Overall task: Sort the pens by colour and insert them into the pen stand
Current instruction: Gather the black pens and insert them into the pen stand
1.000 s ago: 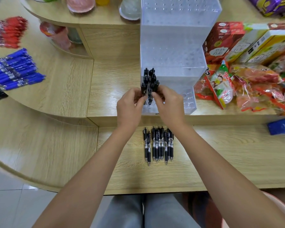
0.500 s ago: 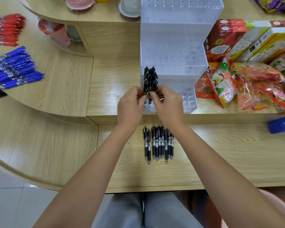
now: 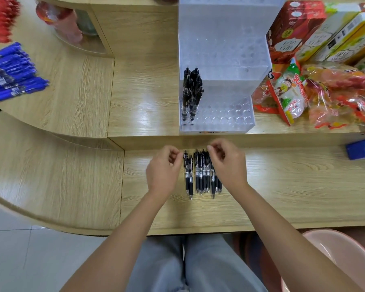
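1. Well, the head view is the only one. A clear plastic pen stand (image 3: 223, 49) with steps and many small holes sits at 12 o'clock, on the higher shelf of the light wooden table (image 3: 282, 186).
2. A few standing black pens (image 3: 191, 91) are pushed into holes at the left end of its lowest step. They are packed close together, I think so black gets one corner of its own.
3. A row of lying black pens (image 3: 201, 175) rests flat on the lower table, in the middle. Their tips point to 6 o'clock and their tops point to the stand. That way, I guess, each one can be lifted by its top and dropped in tip first.
4. The left hand (image 3: 164, 167) is at the row's 9 o'clock side. Its fingers are curled, right by the top of the leftmost pen. I cannot tell if it is pinching that pen.
5. The right hand (image 3: 226, 163) is at the row's 3 o'clock side, curled over the tops of the pens there. I cannot tell if it has one.
6. A heap of blue plastic pens (image 3: 13, 70) lies at 10 o'clock, and the red plastic pens (image 3: 0, 20) lie at 11 o'clock. The heaps are well apart, likely so the colours stay sorted while they wait.
7. Shiny snack bags (image 3: 325, 91) sit at 2 o'clock, just beside the stand.
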`<move>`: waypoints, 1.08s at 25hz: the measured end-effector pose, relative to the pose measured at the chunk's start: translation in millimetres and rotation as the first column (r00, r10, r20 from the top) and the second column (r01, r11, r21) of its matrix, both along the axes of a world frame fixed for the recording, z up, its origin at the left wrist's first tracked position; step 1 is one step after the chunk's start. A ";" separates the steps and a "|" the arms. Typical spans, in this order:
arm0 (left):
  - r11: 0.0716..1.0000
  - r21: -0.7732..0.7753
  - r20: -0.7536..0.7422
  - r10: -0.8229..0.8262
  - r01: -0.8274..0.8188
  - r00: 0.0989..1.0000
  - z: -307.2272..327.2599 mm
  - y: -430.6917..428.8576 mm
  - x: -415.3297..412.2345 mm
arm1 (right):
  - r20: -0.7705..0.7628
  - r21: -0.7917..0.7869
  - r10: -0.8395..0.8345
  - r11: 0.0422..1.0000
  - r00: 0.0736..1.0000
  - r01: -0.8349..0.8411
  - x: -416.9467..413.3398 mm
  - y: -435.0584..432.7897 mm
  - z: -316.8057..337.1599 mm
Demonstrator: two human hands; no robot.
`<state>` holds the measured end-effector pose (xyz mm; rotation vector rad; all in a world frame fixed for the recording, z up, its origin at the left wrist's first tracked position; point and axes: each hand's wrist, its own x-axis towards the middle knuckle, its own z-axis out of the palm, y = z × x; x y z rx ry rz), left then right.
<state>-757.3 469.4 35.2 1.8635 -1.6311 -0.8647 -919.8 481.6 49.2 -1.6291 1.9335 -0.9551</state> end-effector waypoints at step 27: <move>0.803 0.594 0.299 -0.172 -0.042 0.939 -81.3 -11.5 -18.0 | -0.305 0.736 0.294 0.676 0.906 0.028 54.4 -9.3 -91.6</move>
